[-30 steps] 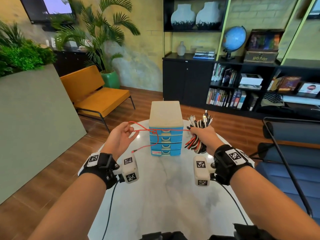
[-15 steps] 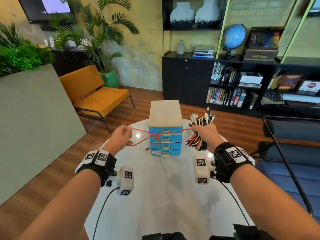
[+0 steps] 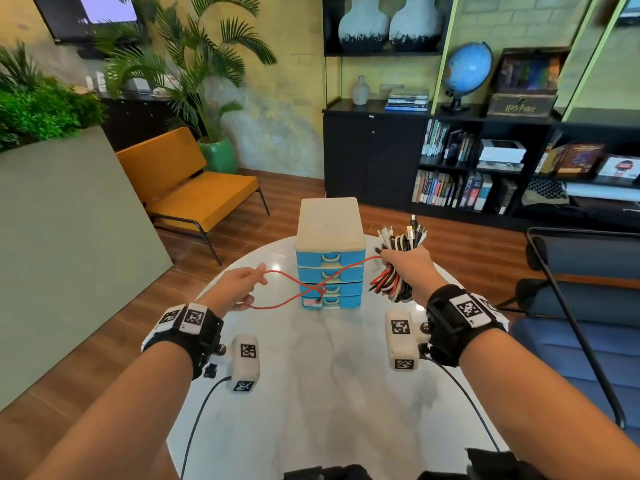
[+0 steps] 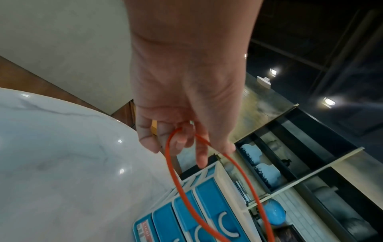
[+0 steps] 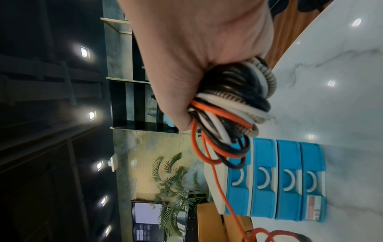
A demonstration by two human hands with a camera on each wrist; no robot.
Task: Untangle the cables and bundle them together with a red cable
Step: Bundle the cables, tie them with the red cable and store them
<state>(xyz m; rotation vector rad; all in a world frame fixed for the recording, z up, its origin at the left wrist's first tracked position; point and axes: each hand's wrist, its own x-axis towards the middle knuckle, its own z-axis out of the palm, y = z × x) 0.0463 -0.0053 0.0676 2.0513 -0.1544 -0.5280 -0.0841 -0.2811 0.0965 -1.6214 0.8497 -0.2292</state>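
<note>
My right hand (image 3: 407,268) grips a folded bundle of black, white and red cables (image 3: 398,265) (image 5: 232,101) upright above the table, plug ends pointing up. A thin red cable (image 3: 343,270) (image 4: 238,165) runs from that bundle leftward in front of the drawer unit, crosses itself in a loose knot (image 3: 320,289), and ends in a loop held by my left hand (image 3: 242,284). In the left wrist view the curled fingers (image 4: 182,135) hold the loop's top. Both hands hover above the white marble table (image 3: 311,393).
A small drawer unit (image 3: 330,254) with blue drawers and a cream top stands at the table's far middle, right behind the red cable. An orange bench (image 3: 194,192) is at the far left, a dark chair frame (image 3: 571,306) at the right, bookshelves (image 3: 502,161) behind.
My left hand has pulled the red cable's loop left and slightly down, widening it. The knot has slid lower in front of the drawers. The right hand stays put with the bundle.
</note>
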